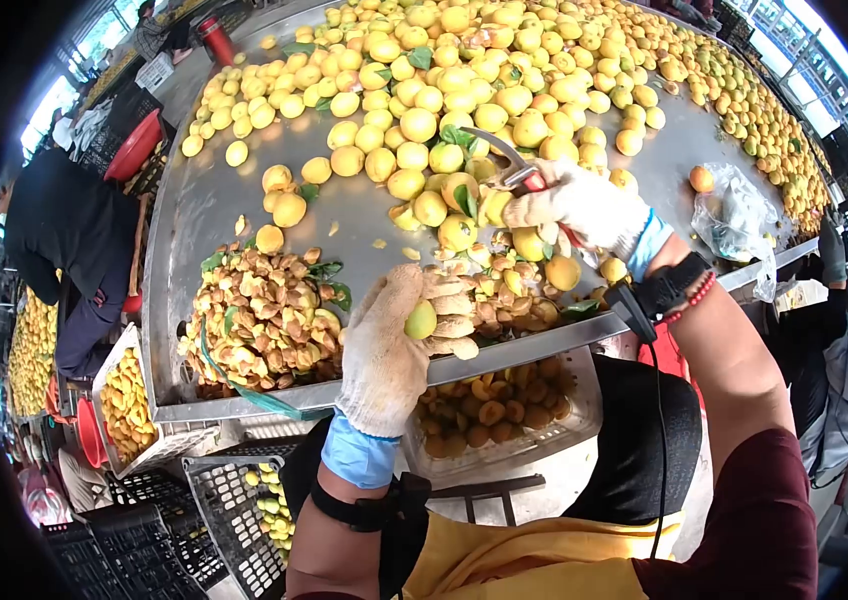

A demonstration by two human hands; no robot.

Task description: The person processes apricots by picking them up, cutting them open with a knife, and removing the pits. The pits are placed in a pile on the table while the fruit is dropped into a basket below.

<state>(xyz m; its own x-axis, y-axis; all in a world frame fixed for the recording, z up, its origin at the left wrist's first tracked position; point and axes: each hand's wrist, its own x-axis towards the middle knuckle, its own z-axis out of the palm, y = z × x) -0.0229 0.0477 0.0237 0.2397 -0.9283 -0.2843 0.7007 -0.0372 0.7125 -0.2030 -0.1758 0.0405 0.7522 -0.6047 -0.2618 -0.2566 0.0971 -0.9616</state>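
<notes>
My left hand (384,345), in a white knitted glove, is closed around a yellow-green apricot (420,319) above the table's front edge. My right hand (579,208), gloved too, grips pruning shears (509,155) with a curved metal blade and red on the handle. Their blade points up and left over the whole apricots (430,208); the glove hides most of the handle. Beneath and between the hands lie pieces of cut apricot (504,300). Left of my left hand is a larger heap of brownish pits and scraps (259,320) with some leaves.
The metal table (364,220) carries a big pile of apricots (504,60). A clear plastic bag (739,215) lies at right. Below the front edge, a white basket (584,400) holds halved apricots. Black crates (244,530) stand lower left. People (69,230) sit at both sides.
</notes>
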